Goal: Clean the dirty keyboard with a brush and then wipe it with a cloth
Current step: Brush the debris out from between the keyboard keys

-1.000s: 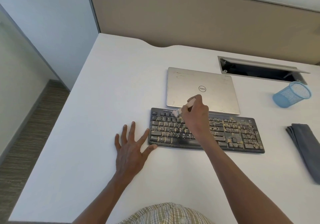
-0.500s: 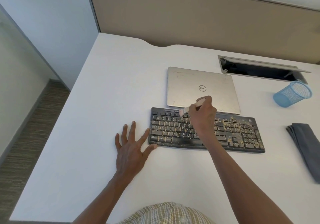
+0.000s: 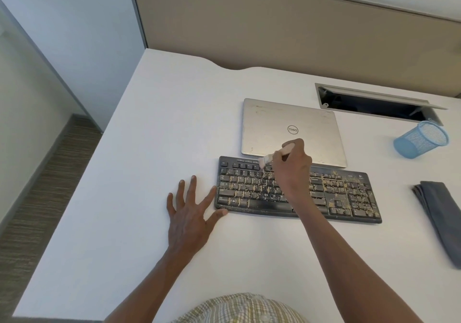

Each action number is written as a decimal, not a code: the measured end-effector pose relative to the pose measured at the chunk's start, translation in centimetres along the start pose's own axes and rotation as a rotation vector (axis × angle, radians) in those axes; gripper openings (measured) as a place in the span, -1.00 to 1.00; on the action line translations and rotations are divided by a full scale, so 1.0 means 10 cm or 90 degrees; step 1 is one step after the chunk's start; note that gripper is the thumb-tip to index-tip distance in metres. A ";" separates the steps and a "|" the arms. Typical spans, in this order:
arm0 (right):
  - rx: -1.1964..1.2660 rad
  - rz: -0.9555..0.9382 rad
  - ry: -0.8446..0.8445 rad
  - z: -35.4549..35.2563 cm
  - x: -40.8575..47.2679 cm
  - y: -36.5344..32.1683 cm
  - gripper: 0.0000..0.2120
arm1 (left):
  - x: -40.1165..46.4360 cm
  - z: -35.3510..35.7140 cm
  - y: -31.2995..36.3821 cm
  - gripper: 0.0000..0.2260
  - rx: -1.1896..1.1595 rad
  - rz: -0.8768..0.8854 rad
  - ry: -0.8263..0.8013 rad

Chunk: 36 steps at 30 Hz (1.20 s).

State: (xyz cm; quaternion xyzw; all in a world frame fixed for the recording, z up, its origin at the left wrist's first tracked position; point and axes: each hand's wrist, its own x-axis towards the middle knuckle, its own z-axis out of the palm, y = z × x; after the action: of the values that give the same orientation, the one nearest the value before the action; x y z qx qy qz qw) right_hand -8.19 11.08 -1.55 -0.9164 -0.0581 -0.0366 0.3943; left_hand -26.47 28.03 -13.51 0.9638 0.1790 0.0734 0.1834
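My right hand (image 3: 291, 168) gripped the brush (image 3: 274, 156) over the dusty keyboard (image 3: 349, 193); my left hand (image 3: 189, 213) lay flat, fingers spread, beside it.

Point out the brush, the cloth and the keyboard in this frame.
brush (image 3: 279, 154): head view, on the pale handle just below the right hand's fingers.
cloth (image 3: 440, 213): head view, middle of the folded grey fabric.
keyboard (image 3: 349, 198): head view, on the crumb-covered keys right of the wrist.
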 end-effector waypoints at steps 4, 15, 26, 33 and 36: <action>-0.035 -0.033 -0.068 -0.03 -0.02 -0.02 -0.87 | 0.00 0.00 0.01 -0.40 0.005 -0.005 -0.003; -0.026 -0.236 -0.327 0.15 0.08 -0.36 -0.83 | 0.01 -0.01 0.01 -0.41 0.016 -0.004 -0.009; -0.060 -0.244 -0.352 0.01 0.20 -0.38 -0.82 | -0.01 -0.03 0.02 -0.39 0.008 -0.001 -0.005; -0.215 -0.278 -0.324 -0.25 0.25 -0.12 -0.78 | 0.00 -0.02 0.02 -0.38 0.015 -0.006 -0.009; -0.146 -0.256 -0.321 -0.25 0.25 -0.22 -0.81 | 0.00 -0.01 0.01 -0.40 0.013 -0.004 -0.008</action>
State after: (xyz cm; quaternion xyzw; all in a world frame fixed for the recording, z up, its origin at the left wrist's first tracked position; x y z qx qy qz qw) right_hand -6.02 10.95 2.08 -0.9052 -0.3286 0.1080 0.2469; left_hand -26.46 27.95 -13.37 0.9656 0.1814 0.0652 0.1744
